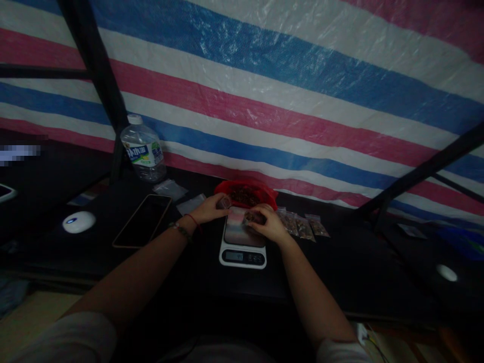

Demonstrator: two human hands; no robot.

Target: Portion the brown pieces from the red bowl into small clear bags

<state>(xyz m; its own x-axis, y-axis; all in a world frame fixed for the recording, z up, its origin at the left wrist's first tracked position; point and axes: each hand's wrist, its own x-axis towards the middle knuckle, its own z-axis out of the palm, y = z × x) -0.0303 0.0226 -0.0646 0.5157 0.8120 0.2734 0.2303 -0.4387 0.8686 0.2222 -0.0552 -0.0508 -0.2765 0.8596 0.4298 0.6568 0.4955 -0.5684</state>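
Note:
A white kitchen scale (242, 256) with a shiny plate lies in front of me, its display lit. Over the plate, my right hand (270, 227) has its fingers closed on a small bag of brown dried bits (249, 218). Whether the bag rests on the plate I cannot tell. At the plate's far left corner, my left hand (212, 209) is closed on a small see-through thing (224, 202) whose kind is unclear. Just behind the scale sits an open red plastic bag (270, 194), with dark brown bits inside. Several filled zip bags (304, 228) lie to the right.
Left of the scale are flat clear zip bags (170, 189), a phone (143, 222) and a white rounded device (78, 222). A large clear bottle (142, 151) stands behind them by a dark frame post (94, 65). Striped plastic sheeting (264, 101) hangs at the back of the black table (340, 272).

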